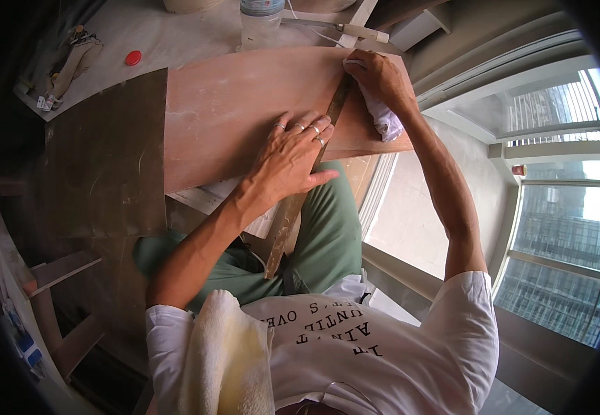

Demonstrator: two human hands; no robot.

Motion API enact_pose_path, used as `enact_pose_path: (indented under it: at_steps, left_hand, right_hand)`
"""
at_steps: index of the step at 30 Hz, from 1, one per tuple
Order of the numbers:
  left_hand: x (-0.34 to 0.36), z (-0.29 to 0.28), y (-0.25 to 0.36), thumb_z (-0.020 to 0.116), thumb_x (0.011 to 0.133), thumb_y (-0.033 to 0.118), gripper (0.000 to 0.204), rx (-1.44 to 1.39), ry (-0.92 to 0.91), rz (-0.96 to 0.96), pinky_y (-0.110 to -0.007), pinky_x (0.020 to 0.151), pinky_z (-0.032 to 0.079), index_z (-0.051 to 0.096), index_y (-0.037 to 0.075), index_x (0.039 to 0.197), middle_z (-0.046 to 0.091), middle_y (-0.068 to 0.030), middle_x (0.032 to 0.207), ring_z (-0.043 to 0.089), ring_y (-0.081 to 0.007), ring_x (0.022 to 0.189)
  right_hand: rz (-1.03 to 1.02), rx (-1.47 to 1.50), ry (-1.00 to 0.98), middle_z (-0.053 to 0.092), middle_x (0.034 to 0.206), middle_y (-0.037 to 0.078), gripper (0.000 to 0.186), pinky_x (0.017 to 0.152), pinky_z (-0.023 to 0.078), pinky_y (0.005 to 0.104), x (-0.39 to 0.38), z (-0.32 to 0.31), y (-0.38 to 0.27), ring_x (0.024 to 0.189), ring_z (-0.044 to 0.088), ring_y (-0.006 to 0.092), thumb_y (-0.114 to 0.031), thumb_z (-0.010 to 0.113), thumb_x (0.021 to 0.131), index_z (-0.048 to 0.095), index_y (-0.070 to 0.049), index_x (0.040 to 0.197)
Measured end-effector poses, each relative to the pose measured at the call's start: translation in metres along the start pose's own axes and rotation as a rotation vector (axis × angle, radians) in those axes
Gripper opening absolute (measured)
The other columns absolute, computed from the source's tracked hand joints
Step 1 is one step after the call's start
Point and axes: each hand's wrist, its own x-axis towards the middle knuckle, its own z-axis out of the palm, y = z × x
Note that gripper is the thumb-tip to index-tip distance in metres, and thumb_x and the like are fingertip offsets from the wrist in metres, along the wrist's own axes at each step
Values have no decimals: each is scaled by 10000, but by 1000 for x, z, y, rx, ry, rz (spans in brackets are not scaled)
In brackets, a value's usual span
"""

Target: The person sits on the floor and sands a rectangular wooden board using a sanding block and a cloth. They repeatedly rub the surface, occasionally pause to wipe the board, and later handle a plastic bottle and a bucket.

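A reddish-brown wooden board lies across in front of me, its near edge over my lap. A long, narrow, worn strip runs slantwise over it from the far right down between my legs. My left hand rests flat on the strip and board, fingers stretched and thumb out to the right. Near the strip's far end, my right hand is closed around a bunched white cloth, pressed to the board. The cloth's loose end hangs toward me, and my fingertips are partly hidden.
A dark panel adjoins the board on the left. Behind stand a clear jar, a red cap and a wooden-handled tool. A tan bundle lies far left. Windows line the right side.
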Motion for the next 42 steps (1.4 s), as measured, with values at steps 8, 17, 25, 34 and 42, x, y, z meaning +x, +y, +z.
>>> enact_pose_path:
  at_steps: [8,17,25,34,42]
  left_hand:
    - [4,3,-2,786,818,526,693,15,14,15,-502,1223,285,663,42,1298,565,-113,1457,432,-281,1445]
    - [4,-2,-6,773,822,545,762,4,9,-6,-514,1214,294,624,26,1359,570,-107,1458,436,-279,1442]
    - [4,8,-10,763,804,583,801,12,60,-3,-521,1207,274,618,13,1347,565,-114,1465,436,-279,1437]
    - [1,14,-5,785,790,566,787,22,77,-15,-532,1202,283,613,32,1341,550,-98,1438,435,-266,1422]
    - [3,1,-4,782,820,525,794,48,48,-8,-510,1221,285,580,19,1398,563,-117,1456,441,-286,1433]
  right_hand:
    - [-78,70,91,749,1035,143,252,879,540,438,-37,-1,-14,1013,709,330,-283,651,969,743,-76,1079]
    - [-133,163,2,742,1065,157,227,865,538,446,-34,-6,-14,1000,699,376,-274,667,951,733,-113,1097]
    - [-220,53,130,746,1036,165,248,849,534,460,-24,7,-6,1001,705,360,-285,644,972,726,-77,1078]
    - [-129,87,124,745,1049,167,242,859,540,445,-20,5,-3,1013,701,380,-262,650,976,718,-57,1085]
    - [-83,61,66,743,1056,177,326,867,544,447,19,-10,16,1006,702,388,-368,643,974,733,-94,1125]
